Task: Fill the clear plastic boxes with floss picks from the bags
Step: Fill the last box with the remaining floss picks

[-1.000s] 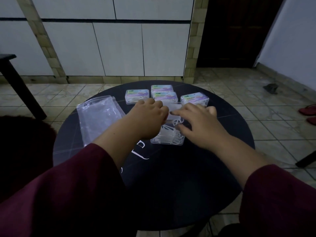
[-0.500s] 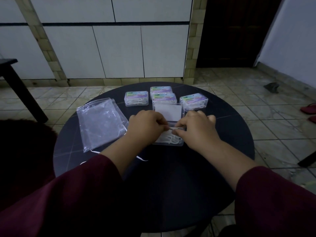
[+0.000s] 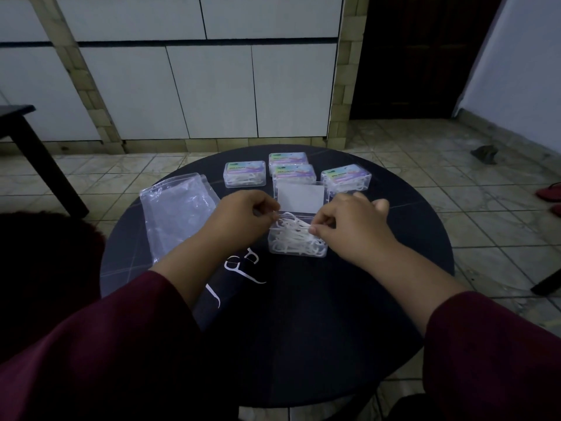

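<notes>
Floss picks [image 3: 293,235]: heaped in open clear box [image 3: 297,238] mid table [image 3: 303,314], lid up behind.
Hands: left hand [image 3: 243,220] & right hand [image 3: 349,226] each pinching picks at box rim; prob best to tuck ends down flat b4 closing lid.
Nearby: empty bags [image 3: 176,211] left, 4 closed boxes [image 3: 244,174] just behind, crowding lid.
Strays: loose picks [image 3: 243,268] by left wrist.

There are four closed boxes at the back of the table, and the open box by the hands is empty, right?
Not quite. The head view shows the open box holds white floss picks, so it is not empty. The four closed boxes do sit at the back of the table.
</notes>
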